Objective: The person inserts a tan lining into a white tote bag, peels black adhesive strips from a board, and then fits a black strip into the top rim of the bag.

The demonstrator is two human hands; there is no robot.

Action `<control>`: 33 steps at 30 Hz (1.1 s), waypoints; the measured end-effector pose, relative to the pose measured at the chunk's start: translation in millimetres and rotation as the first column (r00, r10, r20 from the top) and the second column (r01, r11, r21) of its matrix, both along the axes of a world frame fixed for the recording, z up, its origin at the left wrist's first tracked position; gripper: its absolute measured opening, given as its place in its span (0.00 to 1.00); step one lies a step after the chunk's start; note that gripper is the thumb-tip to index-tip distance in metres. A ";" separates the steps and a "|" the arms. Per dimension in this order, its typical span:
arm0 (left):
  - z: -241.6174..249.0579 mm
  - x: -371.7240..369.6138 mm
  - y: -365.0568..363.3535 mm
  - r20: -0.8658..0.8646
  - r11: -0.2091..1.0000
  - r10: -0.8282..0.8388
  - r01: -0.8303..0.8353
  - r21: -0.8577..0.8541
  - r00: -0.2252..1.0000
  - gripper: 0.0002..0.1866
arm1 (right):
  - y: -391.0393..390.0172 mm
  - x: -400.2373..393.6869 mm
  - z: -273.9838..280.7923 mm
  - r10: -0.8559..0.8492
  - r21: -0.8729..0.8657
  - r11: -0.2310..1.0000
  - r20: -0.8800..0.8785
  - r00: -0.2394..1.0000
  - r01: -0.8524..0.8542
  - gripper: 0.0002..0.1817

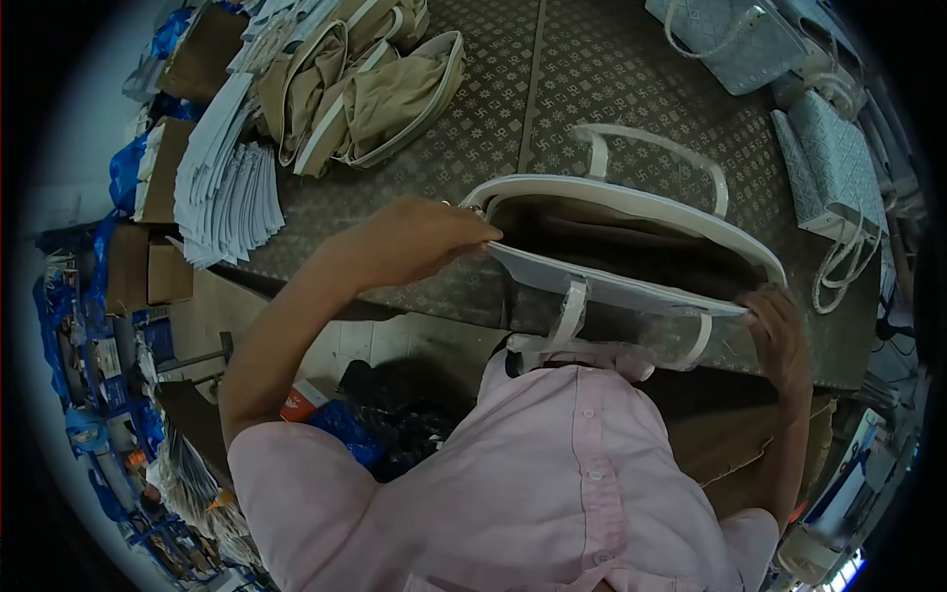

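Observation:
A white handbag (631, 288) stands on the patterned table in front of me, its mouth spread wide and its dark brown lining showing. One plastic-wrapped handle (656, 143) arches up on the far side; the near handle (572, 311) hangs toward my body. My left hand (424, 237) pinches the rim at the bag's left corner, fingers closed. At the opposite corner, my right hand (779, 331) grips the rim, with its fingertips partly hidden by the edge.
Beige fabric bag pieces (395, 104) lie at the back left beside stacked white strips (232, 202). Finished-looking silvery bags (829, 163) stand along the right edge. Cardboard boxes (163, 178) are off the table's left side. Dark and blue plastic bags (385, 409) lie below the near edge.

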State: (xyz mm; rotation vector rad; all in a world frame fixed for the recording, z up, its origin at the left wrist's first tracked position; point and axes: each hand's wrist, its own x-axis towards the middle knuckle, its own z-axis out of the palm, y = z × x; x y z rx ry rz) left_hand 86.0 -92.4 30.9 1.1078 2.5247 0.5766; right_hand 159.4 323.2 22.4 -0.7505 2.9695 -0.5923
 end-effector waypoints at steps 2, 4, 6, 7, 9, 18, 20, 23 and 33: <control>2.8 -10.5 -5.2 0.089 0.990 -0.140 0.139 0.017 0.986 0.10 | 9.6 -7.5 -3.1 -0.037 -0.011 0.999 0.062 0.997 0.038 0.06; -6.4 -0.8 -5.3 0.032 0.976 -0.205 0.202 0.079 0.978 0.09 | 23.6 -11.6 -16.1 -0.042 0.003 0.999 -0.002 0.999 0.042 0.07; -12.2 14.1 -4.6 -0.014 0.952 -0.267 0.266 0.152 0.964 0.09 | 20.0 -10.3 -11.5 -0.046 0.028 0.998 -0.051 0.998 0.047 0.09; -12.4 22.4 -4.0 0.009 0.968 -0.228 0.225 0.115 0.974 0.10 | 5.9 -11.0 -0.6 -0.040 -0.024 0.999 -0.046 0.998 0.039 0.11; -15.3 31.4 -4.3 0.048 0.978 -0.193 0.188 0.087 0.980 0.11 | -41.7 -6.3 25.5 0.014 -0.065 0.998 -0.062 0.998 -0.018 0.16; -65.3 15.3 -9.3 -0.085 0.755 -0.108 0.138 0.642 0.990 0.18 | -239.3 17.3 -22.1 0.115 0.014 0.993 0.068 0.991 -0.116 0.13; -89.6 27.3 24.5 -0.069 0.454 0.001 0.061 0.889 0.998 0.25 | -240.6 14.1 -23.4 0.173 -0.058 0.982 -0.108 0.979 -0.180 0.11; -107.9 24.6 43.8 0.076 0.156 -0.037 -0.069 0.985 0.996 0.19 | -235.4 13.4 -35.0 0.212 -0.063 0.971 -0.201 0.956 -0.229 0.10; -100.0 32.0 48.6 0.480 -0.011 -0.261 -0.499 0.866 0.838 0.27 | -240.5 16.0 -27.1 0.163 -0.117 0.978 -0.070 0.984 -0.170 0.10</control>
